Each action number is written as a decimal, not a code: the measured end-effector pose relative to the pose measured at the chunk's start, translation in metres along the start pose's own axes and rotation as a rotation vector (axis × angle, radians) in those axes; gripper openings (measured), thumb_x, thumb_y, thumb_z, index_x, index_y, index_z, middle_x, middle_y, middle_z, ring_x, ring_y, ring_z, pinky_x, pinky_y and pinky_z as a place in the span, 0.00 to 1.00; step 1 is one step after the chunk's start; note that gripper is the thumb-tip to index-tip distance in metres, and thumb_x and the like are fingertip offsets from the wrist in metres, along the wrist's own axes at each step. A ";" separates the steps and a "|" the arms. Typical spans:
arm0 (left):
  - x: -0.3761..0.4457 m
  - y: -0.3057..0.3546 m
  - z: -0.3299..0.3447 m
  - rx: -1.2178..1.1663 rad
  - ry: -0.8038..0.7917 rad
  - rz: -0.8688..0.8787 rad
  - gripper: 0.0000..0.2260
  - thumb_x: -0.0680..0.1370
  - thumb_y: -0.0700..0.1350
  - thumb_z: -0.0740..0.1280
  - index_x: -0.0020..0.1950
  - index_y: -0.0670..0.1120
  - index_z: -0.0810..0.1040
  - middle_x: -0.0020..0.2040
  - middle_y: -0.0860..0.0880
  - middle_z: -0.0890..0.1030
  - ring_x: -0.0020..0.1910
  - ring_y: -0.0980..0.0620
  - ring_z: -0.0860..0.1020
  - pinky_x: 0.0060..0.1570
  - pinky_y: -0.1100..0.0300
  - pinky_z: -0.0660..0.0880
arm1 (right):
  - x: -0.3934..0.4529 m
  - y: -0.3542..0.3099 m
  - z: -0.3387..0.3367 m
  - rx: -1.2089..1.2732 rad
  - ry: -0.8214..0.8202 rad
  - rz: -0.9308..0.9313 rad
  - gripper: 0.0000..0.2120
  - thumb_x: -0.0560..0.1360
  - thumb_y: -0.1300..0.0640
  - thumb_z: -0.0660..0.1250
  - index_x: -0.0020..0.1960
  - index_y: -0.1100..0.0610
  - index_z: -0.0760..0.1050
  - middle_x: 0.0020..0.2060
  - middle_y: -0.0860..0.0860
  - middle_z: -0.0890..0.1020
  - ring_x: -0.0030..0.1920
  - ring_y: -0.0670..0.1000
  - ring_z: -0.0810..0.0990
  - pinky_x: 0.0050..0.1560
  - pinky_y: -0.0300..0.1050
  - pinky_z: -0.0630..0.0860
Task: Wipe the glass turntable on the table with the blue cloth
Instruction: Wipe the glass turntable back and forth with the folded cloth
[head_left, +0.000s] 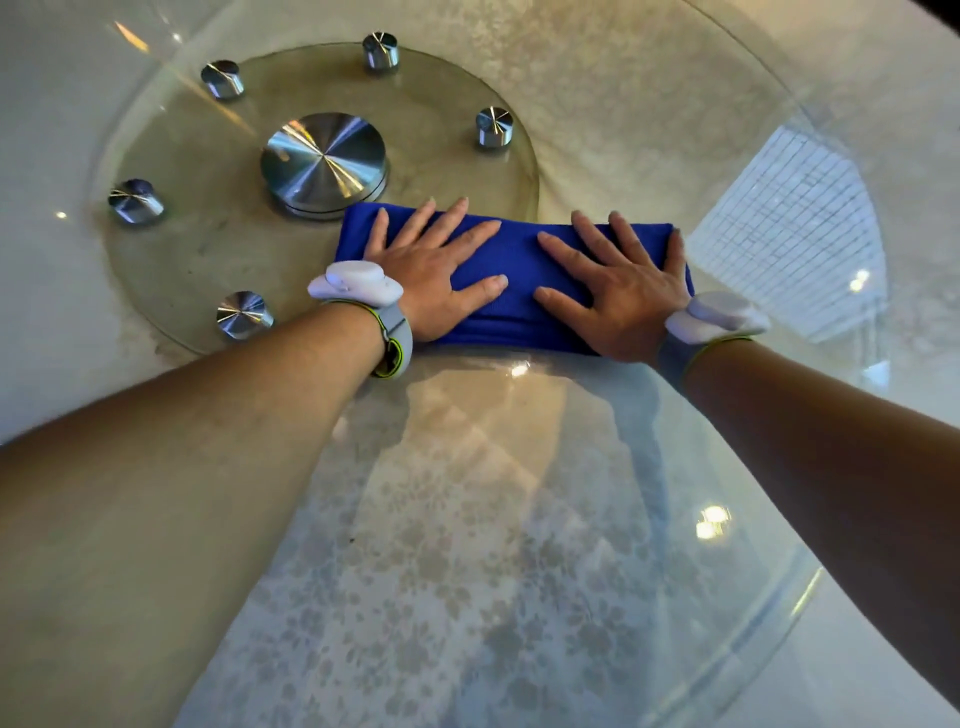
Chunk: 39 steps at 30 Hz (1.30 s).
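Observation:
A folded blue cloth (519, 275) lies flat on the large round glass turntable (519, 493), just right of its metal hub. My left hand (436, 270) presses palm-down on the cloth's left half with fingers spread. Resting on the right half in the same way is my right hand (618, 291), its outer fingers reaching the cloth's right edge. Both wrists carry white devices on grey straps. The cloth's middle shows between the two hands; parts under the palms are hidden.
Under the glass sits a smaller glass disc (208, 249) with a large polished metal hub (324, 161) and several small metal studs (493, 127) around it. The pale table top (31, 260) surrounds the turntable. A bright window reflection (789, 228) shows on the right.

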<state>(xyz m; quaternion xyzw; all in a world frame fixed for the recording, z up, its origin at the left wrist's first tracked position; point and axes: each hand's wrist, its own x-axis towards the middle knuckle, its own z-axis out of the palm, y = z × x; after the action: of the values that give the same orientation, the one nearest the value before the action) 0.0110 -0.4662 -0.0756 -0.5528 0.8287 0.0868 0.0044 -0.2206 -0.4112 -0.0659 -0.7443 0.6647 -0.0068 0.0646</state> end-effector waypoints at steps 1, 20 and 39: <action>0.005 -0.001 0.000 0.004 -0.004 0.001 0.32 0.71 0.75 0.42 0.74 0.69 0.46 0.80 0.59 0.46 0.78 0.52 0.44 0.72 0.40 0.38 | 0.004 0.001 0.000 -0.001 0.003 0.002 0.31 0.73 0.26 0.41 0.75 0.30 0.47 0.79 0.40 0.50 0.79 0.52 0.45 0.71 0.71 0.38; -0.001 0.000 0.010 0.017 0.069 -0.009 0.32 0.71 0.75 0.42 0.74 0.68 0.47 0.80 0.58 0.47 0.78 0.51 0.45 0.73 0.39 0.40 | -0.001 -0.010 0.009 -0.011 0.025 0.042 0.32 0.73 0.26 0.38 0.75 0.32 0.47 0.79 0.42 0.50 0.79 0.52 0.45 0.71 0.71 0.40; -0.196 -0.008 0.012 0.028 0.029 -0.083 0.33 0.73 0.71 0.44 0.77 0.63 0.49 0.80 0.54 0.49 0.78 0.48 0.48 0.73 0.38 0.44 | -0.146 -0.117 0.027 0.056 0.016 -0.160 0.31 0.76 0.31 0.45 0.77 0.38 0.52 0.79 0.46 0.56 0.78 0.55 0.52 0.74 0.66 0.42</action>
<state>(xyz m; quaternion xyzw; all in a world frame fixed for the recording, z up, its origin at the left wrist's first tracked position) 0.0937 -0.2884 -0.0689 -0.5879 0.8061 0.0670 0.0038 -0.1198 -0.2515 -0.0691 -0.7930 0.6030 -0.0366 0.0795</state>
